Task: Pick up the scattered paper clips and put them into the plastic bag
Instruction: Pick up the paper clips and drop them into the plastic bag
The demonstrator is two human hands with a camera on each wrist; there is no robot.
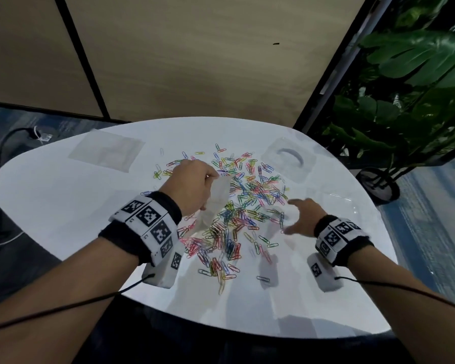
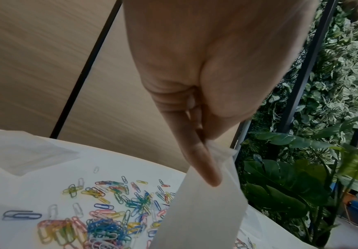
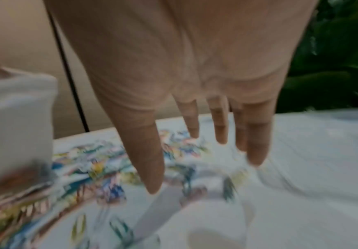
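Left hand point(image 1: 192, 183) is pinching the plastic bag point(image 1: 216, 203) above the paper clips point(image 1: 237, 214) while the right hand point(image 1: 304, 216) is hovering, fingers point(image 3: 257, 143) spread, over the desk point(image 1: 63, 195).

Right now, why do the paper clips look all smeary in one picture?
Right wrist view: motion blur smears the paper clips under the open right hand. Left wrist view: clips sharp, left hand pinching the plastic bag. Head view: curved by the wide lens.
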